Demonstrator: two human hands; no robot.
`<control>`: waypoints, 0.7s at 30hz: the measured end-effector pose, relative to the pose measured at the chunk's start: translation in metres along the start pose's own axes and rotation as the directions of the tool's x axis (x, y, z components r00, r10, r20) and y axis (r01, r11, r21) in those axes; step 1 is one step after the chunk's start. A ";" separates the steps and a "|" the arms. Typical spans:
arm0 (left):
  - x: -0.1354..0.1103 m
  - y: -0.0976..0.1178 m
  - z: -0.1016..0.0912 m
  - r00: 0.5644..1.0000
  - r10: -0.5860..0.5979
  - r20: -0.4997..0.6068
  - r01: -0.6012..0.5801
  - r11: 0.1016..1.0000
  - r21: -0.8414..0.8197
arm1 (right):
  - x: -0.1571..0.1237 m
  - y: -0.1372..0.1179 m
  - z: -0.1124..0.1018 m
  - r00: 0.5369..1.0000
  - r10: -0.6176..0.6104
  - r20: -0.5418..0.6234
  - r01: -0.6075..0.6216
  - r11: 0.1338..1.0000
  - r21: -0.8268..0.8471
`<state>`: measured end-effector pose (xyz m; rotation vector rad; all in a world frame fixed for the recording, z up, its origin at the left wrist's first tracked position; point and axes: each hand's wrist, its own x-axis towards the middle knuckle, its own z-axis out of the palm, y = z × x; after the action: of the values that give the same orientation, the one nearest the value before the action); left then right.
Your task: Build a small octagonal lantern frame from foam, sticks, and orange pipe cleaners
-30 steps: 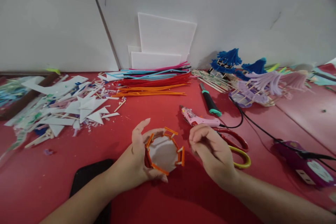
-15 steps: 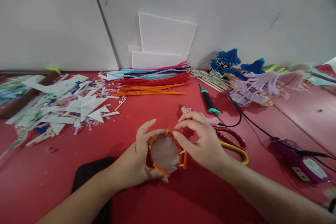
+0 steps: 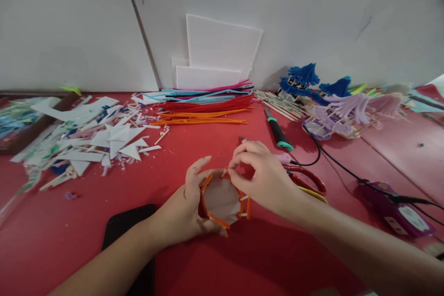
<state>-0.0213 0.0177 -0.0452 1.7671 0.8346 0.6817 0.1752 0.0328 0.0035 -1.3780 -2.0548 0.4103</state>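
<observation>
My left hand (image 3: 182, 210) curls around a small flat craft base (image 3: 222, 200) with a pale middle, gripping it at its left side. Orange pipe cleaner (image 3: 218, 220) runs along its rim, and short wooden stick pieces stand out around it. At the far edge of the base, the thumb and forefinger of my right hand (image 3: 265, 180) pinch the end of the orange pipe cleaner beside a little stick. Just past my right hand lies a pink-handled tool (image 3: 282, 158) with a cord, partly hidden. Scissors (image 3: 308, 180) with red and yellow handles sit partly under my right wrist.
Bundles of coloured pipe cleaners (image 3: 208, 113) lie at the back, near wooden sticks (image 3: 280, 105) and a utility knife (image 3: 277, 134). Paper scraps (image 3: 114, 141) cover the left. Tasselled models (image 3: 347, 111) and a purple power strip (image 3: 395, 208) are right; a black phone (image 3: 128, 222) lies under my left forearm.
My right thumb and forefinger have closed into a tighter pinch at the base's far edge. The base and my left hand appear slightly further right, as the whole view has shifted a little.
</observation>
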 end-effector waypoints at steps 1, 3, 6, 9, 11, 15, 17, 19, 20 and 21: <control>0.000 0.000 0.000 1.000 0.002 0.003 -0.002 1.000 -0.002 | 0.000 0.000 0.000 1.000 -0.009 0.003 0.009 1.000 0.003; 0.000 -0.001 -0.001 1.000 0.002 0.013 -0.002 1.000 0.011 | 0.000 0.001 -0.001 0.999 -0.033 0.012 0.032 0.999 0.006; 0.000 -0.001 -0.002 0.999 0.014 0.037 -0.016 0.999 0.052 | -0.001 0.001 -0.003 0.997 -0.068 0.028 0.069 0.998 -0.002; 0.001 -0.002 -0.002 0.999 0.025 0.043 -0.027 0.998 0.063 | 0.000 0.000 -0.004 0.995 -0.089 0.041 0.091 0.996 -0.027; 0.001 -0.001 -0.002 0.999 0.020 0.041 -0.022 0.998 0.054 | 0.000 0.000 -0.004 0.994 -0.102 0.043 0.104 0.994 -0.045; 0.001 0.000 -0.002 0.999 0.015 0.042 -0.017 0.999 0.050 | 0.000 0.001 -0.003 0.992 -0.126 0.024 0.128 0.990 -0.063; 0.001 0.000 -0.001 1.000 0.006 0.030 -0.008 0.998 0.065 | -0.003 0.001 -0.006 0.990 -0.138 -0.017 0.137 0.989 -0.048; 0.001 -0.001 -0.001 1.000 -0.002 -0.010 0.003 0.997 0.071 | -0.009 0.001 -0.011 0.985 -0.154 -0.083 0.154 0.988 -0.016; 0.001 -0.002 0.000 0.999 -0.006 -0.039 0.009 0.997 0.073 | -0.014 0.001 -0.013 0.980 -0.162 -0.112 0.163 0.987 0.003; 0.001 -0.003 0.001 0.998 -0.011 -0.069 0.016 0.997 0.075 | -0.020 0.001 -0.016 0.977 -0.167 -0.134 0.171 0.985 0.020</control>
<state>-0.0211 0.0187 -0.0486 1.8120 0.9290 0.7133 0.1908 0.0140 0.0087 -1.1688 -2.0280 0.2701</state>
